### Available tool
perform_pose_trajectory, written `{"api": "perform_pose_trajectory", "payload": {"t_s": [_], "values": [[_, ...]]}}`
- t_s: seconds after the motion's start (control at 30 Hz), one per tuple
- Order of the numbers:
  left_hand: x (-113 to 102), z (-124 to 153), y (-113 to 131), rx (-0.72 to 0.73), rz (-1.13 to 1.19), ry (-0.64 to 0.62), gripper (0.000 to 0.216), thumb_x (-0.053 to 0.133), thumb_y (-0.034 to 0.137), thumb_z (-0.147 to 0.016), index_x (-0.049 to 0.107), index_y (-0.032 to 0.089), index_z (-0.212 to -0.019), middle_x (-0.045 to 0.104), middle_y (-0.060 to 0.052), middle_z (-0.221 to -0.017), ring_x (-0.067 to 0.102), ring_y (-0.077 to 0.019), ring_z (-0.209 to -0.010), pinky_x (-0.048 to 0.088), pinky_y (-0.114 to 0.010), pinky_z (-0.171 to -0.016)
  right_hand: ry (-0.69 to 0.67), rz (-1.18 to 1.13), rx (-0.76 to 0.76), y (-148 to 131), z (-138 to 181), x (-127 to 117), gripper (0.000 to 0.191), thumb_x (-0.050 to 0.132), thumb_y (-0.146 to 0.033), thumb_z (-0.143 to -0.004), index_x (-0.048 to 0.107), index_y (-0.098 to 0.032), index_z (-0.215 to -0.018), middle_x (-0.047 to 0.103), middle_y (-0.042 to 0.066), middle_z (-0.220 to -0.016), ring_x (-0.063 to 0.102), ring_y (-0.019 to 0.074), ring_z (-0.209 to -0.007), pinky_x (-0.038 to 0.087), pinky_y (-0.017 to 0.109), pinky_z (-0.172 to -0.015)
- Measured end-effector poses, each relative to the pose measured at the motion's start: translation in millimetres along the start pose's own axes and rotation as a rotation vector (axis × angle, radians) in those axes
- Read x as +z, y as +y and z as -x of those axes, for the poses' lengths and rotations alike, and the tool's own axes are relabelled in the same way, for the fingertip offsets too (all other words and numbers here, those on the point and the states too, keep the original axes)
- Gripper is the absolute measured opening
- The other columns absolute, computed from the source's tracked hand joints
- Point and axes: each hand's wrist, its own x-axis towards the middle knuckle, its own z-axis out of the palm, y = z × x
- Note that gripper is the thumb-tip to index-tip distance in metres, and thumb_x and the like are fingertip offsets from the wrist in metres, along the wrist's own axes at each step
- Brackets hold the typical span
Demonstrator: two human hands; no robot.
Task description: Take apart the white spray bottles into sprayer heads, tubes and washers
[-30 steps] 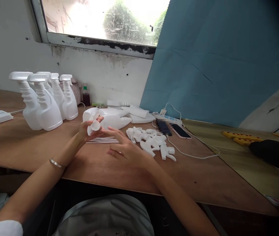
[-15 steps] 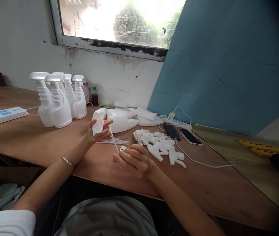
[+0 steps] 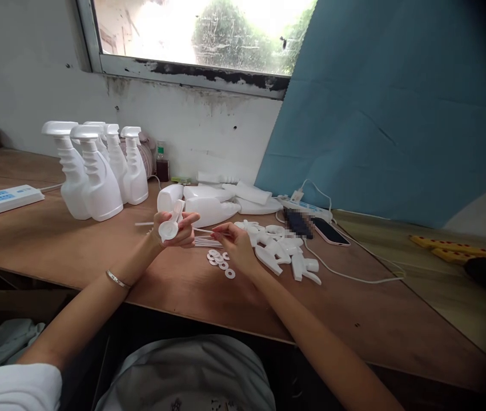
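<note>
My left hand (image 3: pixel 179 233) is closed around a white trigger spray head (image 3: pixel 168 230), its round collar turned towards me. My right hand (image 3: pixel 235 244) pinches the right end of a thin white plastic tube (image 3: pixel 202 230). That tube runs level to the left and passes behind my left hand; a white tube end (image 3: pixel 141 224) sticks out on the far side. More thin tubes (image 3: pixel 209 242) lie on the table just under my hands. White ring washers (image 3: pixel 224 265) are scattered below my right hand. Several loose spray heads (image 3: pixel 283 251) are heaped to its right.
Several white spray bottles (image 3: pixel 104 188) with heads on stand at the left, near a power strip (image 3: pixel 5 200). White bottles (image 3: pixel 208 211) without heads lie at the back. A phone (image 3: pixel 332 232) and cables (image 3: pixel 354 278) are on the right. The table's front edge runs close to me.
My right hand has moved away from me, uncovering the washers. The tube has swung from steep to nearly level, now behind my left hand. The spray head stays in my left hand.
</note>
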Motion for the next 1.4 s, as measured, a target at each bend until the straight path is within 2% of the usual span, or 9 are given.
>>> {"api": "perform_pose_trajectory", "payload": {"t_s": [0.2,0.3,0.43,0.7,0.83,1.0,1.17,1.27,1.4], "values": [[23,-2,6,-0.049,-0.013,0.059,0.046,0.066,0.050,-0.045,0.031,0.022,-0.053,0.037,0.003,-0.027,0.032,-0.0118,-0.025,0.028,-0.026,-0.037,-0.063,0.229,0.083,13,1,1,0.012,0.048,-0.020,-0.080,0.059,-0.015,-0.083,0.066,0.004,-0.081,0.062,0.0127,-0.071,0.049,0.025,-0.064],[30,-5,7,-0.031,0.006,0.123,0.043,0.062,0.052,-0.051,0.033,0.021,-0.056,0.039,0.003,-0.031,0.035,-0.0120,-0.029,0.028,-0.026,-0.039,-0.067,0.422,0.090,11,2,1,0.013,0.048,-0.018,-0.081,0.060,-0.016,-0.085,0.066,0.004,-0.083,0.059,0.0161,-0.081,0.046,0.029,-0.073],[27,-8,5,0.006,0.041,0.222,0.036,0.062,0.046,-0.057,0.038,0.020,-0.061,0.044,0.001,-0.039,0.041,-0.0130,-0.035,0.030,-0.025,-0.040,-0.074,0.697,0.101,-3,3,-4,0.018,0.046,-0.020,-0.082,0.058,-0.016,-0.095,0.063,0.008,-0.095,0.052,0.0224,-0.099,0.041,0.034,-0.082],[13,-17,-7,0.085,0.123,0.420,0.022,0.064,0.031,-0.066,0.050,0.016,-0.074,0.057,-0.001,-0.058,0.056,-0.0147,-0.053,0.037,-0.020,-0.042,-0.266,1.079,0.325,-18,5,-26,0.017,0.047,-0.012,-0.076,0.060,-0.009,-0.087,0.064,0.019,-0.082,0.062,0.0293,-0.082,0.044,0.037,-0.067],[9,-19,-9,0.060,0.143,0.489,0.017,0.060,0.028,-0.073,0.055,0.014,-0.080,0.061,-0.005,-0.067,0.059,-0.0156,-0.059,0.044,-0.023,-0.050,-0.373,1.135,0.378,-22,7,-26,0.023,0.053,-0.009,-0.069,0.059,-0.007,-0.091,0.065,0.020,-0.085,0.063,0.0307,-0.083,0.044,0.037,-0.065],[8,-21,-10,0.001,0.122,0.526,0.013,0.053,0.024,-0.075,0.054,0.012,-0.070,0.058,-0.006,-0.060,0.053,-0.0135,-0.047,0.039,-0.021,-0.040,-0.425,1.118,0.350,-25,8,-26,0.035,0.056,-0.006,-0.064,0.054,-0.008,-0.100,0.065,0.019,-0.087,0.062,0.0318,-0.085,0.044,0.038,-0.065],[4,-22,-12,0.036,0.102,0.549,0.009,0.049,0.021,-0.072,0.053,0.013,-0.068,0.052,-0.001,-0.051,0.038,-0.0068,-0.031,0.027,-0.017,-0.031,-0.479,1.042,0.264,-29,10,-29,0.013,0.058,-0.012,-0.063,0.058,-0.014,-0.075,0.065,0.014,-0.079,0.063,0.0300,-0.076,0.043,0.034,-0.060],[4,-23,-13,0.030,0.092,0.534,0.010,0.049,0.022,-0.071,0.053,0.013,-0.069,0.052,-0.001,-0.049,0.035,-0.0058,-0.029,0.024,-0.016,-0.029,-0.425,0.997,0.238,-33,9,-31,0.004,0.055,-0.020,-0.067,0.055,-0.016,-0.065,0.063,0.010,-0.070,0.062,0.0264,-0.068,0.041,0.031,-0.056],[10,-24,-13,-0.015,0.078,0.509,0.010,0.050,0.022,-0.071,0.054,0.013,-0.071,0.052,-0.001,-0.049,0.034,-0.0053,-0.028,0.022,-0.015,-0.028,-0.246,0.958,0.231,-35,2,-31,0.013,0.044,-0.024,-0.076,0.051,-0.016,-0.083,0.061,0.006,-0.068,0.058,0.0211,-0.062,0.037,0.028,-0.052]]}}
